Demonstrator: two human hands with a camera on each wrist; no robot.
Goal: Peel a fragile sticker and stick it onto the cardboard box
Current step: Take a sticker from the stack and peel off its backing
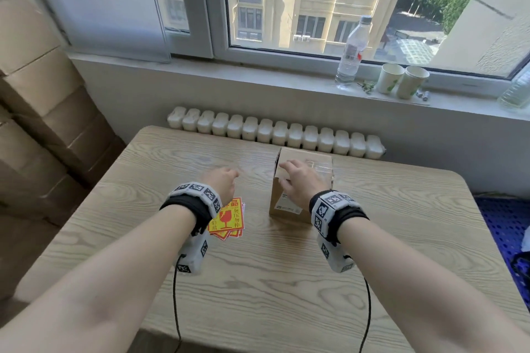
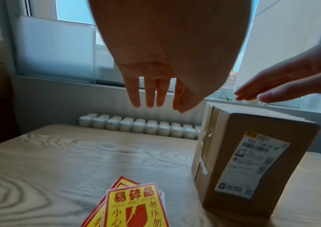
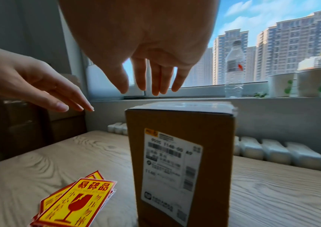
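Observation:
A brown cardboard box stands upright mid-table, a white shipping label on its near side. Left of it lies a small stack of yellow-and-red fragile stickers, partly hidden by my left wrist in the head view. My left hand hovers above the table beyond the stickers, fingers straight, holding nothing. My right hand hovers just over the box top, fingers spread and empty.
The wooden table has a white radiator behind its far edge. On the windowsill stand a water bottle and two paper cups. Stacked cardboard cartons fill the left side.

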